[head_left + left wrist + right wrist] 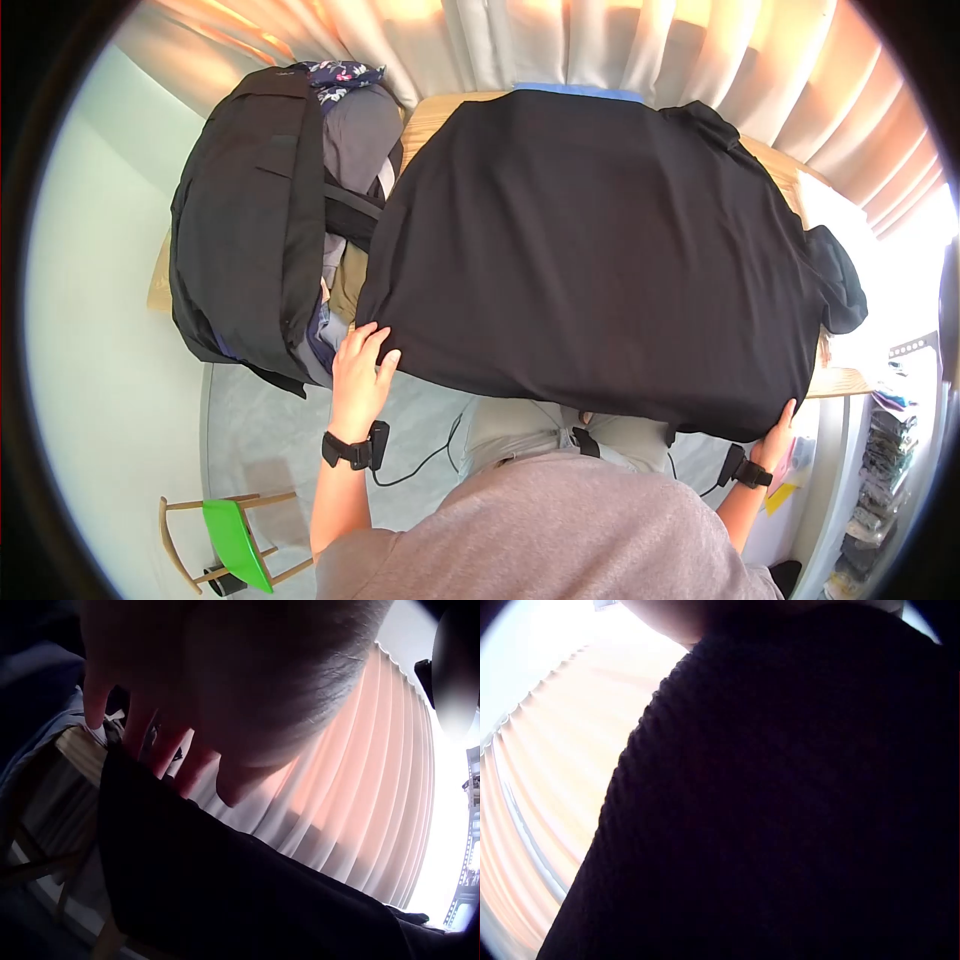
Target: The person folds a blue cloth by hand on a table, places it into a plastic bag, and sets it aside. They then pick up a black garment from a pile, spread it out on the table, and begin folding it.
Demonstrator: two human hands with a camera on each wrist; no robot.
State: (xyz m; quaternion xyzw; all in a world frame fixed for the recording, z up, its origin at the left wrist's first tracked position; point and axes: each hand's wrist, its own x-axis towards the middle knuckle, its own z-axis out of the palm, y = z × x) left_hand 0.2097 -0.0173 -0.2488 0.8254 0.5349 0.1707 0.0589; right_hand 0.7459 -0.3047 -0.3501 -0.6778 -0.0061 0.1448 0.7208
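Observation:
A large black shirt (590, 250) lies spread over the wooden table, with a bunched sleeve (838, 282) at its right side. At its near left corner rests my left hand (362, 365), fingers extended on the cloth and thumb apart. In the left wrist view, the fingers of that left hand (180, 742) reach down to the edge of the dark cloth. My right hand (779, 436) grips the near right corner, thumb on top and the other fingers hidden beneath. Dark fabric (780, 795) fills most of the right wrist view.
A black bag (245, 220) stuffed with clothes (360, 140) stands on the table's left. Behind the table (428, 118) hang pleated curtains (590, 40). A blue strip (578, 92) shows past the shirt's far edge. A green-seated chair (237, 545) stands at lower left.

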